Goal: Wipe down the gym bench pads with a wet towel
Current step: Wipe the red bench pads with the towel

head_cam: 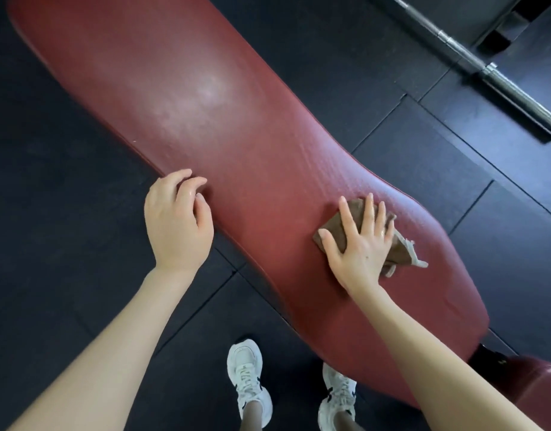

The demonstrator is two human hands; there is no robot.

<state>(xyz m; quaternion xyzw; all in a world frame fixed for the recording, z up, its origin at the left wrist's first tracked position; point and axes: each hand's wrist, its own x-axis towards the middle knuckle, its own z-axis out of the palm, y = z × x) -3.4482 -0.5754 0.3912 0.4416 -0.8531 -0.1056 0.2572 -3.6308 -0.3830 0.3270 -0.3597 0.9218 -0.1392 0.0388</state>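
Observation:
A long dark-red bench pad (pixel 205 119) runs diagonally from the upper left to the lower right. On its lower right part lies a crumpled brown towel (pixel 395 244). My right hand (pixel 358 241) presses flat on the towel with fingers spread and straight. At the pad's near edge, my left hand (pixel 177 219) rests with its fingers loosely curled over the rim, holding nothing. A sheen shows on the pad around the towel and further up.
Black rubber floor tiles (pixel 65 259) surround the bench. A steel barbell (pixel 473 60) lies across the upper right on a dark frame. A second red pad (pixel 535 387) shows at the lower right. My white sneakers (pixel 249 377) stand close below the bench.

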